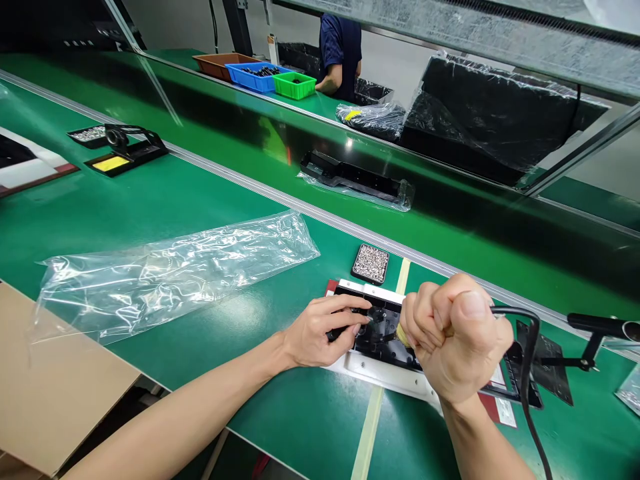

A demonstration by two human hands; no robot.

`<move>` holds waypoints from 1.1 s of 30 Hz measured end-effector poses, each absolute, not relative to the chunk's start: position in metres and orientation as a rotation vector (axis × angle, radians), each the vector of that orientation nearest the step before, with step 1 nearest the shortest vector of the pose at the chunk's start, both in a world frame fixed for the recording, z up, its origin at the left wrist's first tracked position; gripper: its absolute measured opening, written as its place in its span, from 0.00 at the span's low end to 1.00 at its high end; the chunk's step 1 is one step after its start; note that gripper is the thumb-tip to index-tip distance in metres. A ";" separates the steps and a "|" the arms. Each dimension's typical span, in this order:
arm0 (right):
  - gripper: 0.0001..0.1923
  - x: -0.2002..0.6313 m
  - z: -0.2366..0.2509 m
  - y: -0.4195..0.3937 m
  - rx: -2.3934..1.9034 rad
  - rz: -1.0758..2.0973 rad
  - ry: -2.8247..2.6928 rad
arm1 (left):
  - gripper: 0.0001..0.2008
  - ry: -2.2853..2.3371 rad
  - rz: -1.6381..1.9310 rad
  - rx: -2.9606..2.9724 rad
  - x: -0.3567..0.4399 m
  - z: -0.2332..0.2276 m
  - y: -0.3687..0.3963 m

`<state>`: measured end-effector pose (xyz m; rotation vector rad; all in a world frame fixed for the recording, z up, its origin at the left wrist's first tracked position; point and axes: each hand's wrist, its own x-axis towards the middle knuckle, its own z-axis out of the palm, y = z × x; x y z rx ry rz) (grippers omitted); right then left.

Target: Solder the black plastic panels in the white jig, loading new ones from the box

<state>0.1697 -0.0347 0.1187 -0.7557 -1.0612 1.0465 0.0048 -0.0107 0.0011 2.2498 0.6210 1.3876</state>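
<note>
My right hand (pixel 455 333) is closed around a soldering iron, whose yellow collar (pixel 402 335) shows below my fist and whose black cord (pixel 531 347) leaves above the thumb. Its dark tip points down-left into a long black plastic housing (pixel 393 353). That housing lies in a white fixture (pixel 385 372) with screws along its edge. My left hand (pixel 323 330) rests over the left end of the housing, fingers and thumb bent together around something dark that I cannot make out. Small parts inside the housing are partly hidden by both hands.
Beyond the fixture sits a small tray of metallic granules (pixel 371 263). A clear plastic bag (pixel 185 273) lies to the left. Black iron holders stand at right (pixel 595 333) and far left (pixel 127 150). Another black housing (pixel 355 179) lies farther back; a person (pixel 341 57) works behind.
</note>
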 end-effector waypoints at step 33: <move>0.24 0.167 0.119 -0.038 -0.742 1.036 -1.075 | 0.12 0.615 1.403 2.257 0.005 0.001 -0.010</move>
